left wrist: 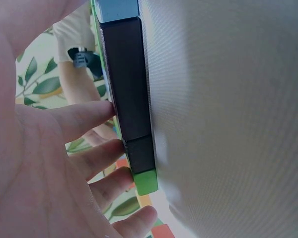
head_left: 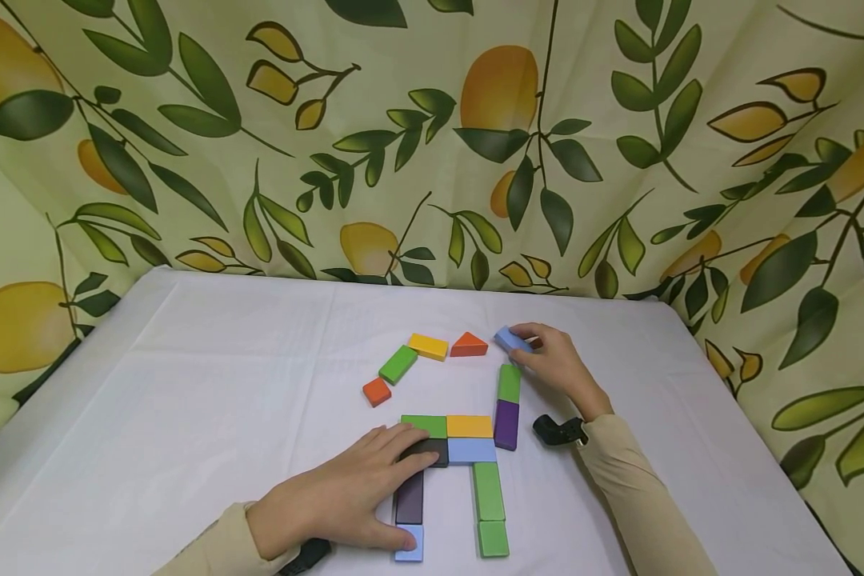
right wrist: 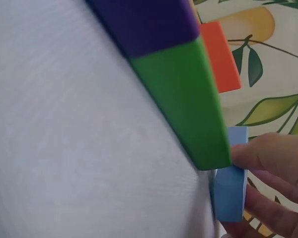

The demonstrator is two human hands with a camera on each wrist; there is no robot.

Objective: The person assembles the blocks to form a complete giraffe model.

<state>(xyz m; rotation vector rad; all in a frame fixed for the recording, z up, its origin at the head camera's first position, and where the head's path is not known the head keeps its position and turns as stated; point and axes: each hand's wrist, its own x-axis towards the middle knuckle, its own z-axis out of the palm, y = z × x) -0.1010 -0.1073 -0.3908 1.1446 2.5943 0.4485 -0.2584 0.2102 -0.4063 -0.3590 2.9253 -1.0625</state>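
Fifteen blocks are on view, and the clock is centred on the two-row bar (head_left: 450, 439). Nearest, at 7 o'clock, is one light blue block (head_left: 414, 554) below one dark block (head_left: 411, 502); two green blocks (head_left: 488, 492) stand end to end at 5. The left hand (head_left: 346, 488) comes in from 8, its fingers spread and nearly straight, touching these left-side blocks but gripping none. The bar counts four: one dark and one blue in the nearer row, one green and one yellow beyond. At 2 o'clock run one purple block (head_left: 506, 424) and one green block (head_left: 509, 384). Farther off curve one red block (head_left: 377, 391) at 10, one green block (head_left: 399, 364) at 11, and one yellow block (head_left: 428, 346) and one red triangle (head_left: 469, 346) about 12. At 1 o'clock, the right hand (head_left: 556, 360) pinches the third blue block (head_left: 511, 339) between thumb and fingers.
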